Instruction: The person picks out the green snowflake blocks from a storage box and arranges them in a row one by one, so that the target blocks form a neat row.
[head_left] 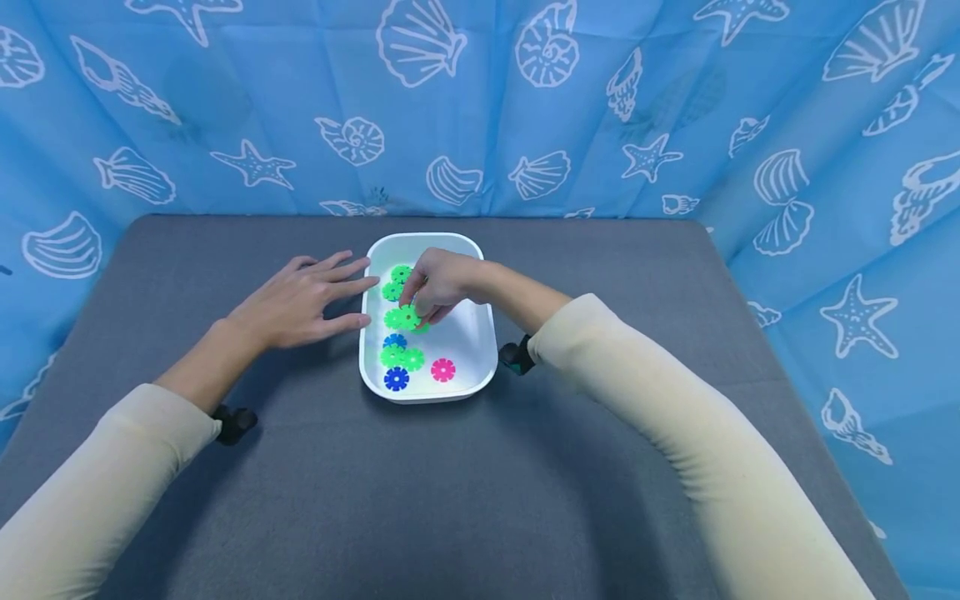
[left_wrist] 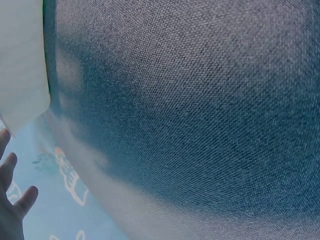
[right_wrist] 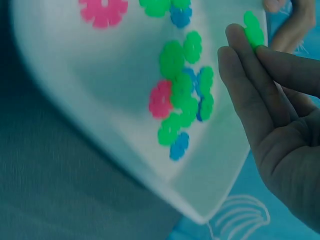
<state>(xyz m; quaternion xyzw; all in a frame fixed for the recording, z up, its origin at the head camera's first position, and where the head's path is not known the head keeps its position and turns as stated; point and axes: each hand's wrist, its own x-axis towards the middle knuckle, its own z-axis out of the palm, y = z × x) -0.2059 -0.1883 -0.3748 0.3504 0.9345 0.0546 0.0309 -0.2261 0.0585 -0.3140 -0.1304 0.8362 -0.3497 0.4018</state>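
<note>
A white tray (head_left: 467,346) holds several small notched plastic discs, green, blue and pink. Over it my right hand (head_left: 447,283) pinches a green notched disc (right_wrist: 253,30) between thumb and fingertips, as the right wrist view shows. A pink disc (head_left: 443,370) and a dark blue disc (head_left: 397,378) lie near the tray's front. More green discs (right_wrist: 172,60) cluster on the tray floor. My left hand (head_left: 303,300) is at the tray's left side, fingers spread, fingertips at the rim; whether they press on it I cannot tell.
The tray stands on a table covered in grey cloth (head_left: 420,500). Behind and to the right hangs a blue curtain (head_left: 480,100) with white shells and starfish. A black wrist device (head_left: 236,423) sits at the left wrist, another (head_left: 517,356) at the right.
</note>
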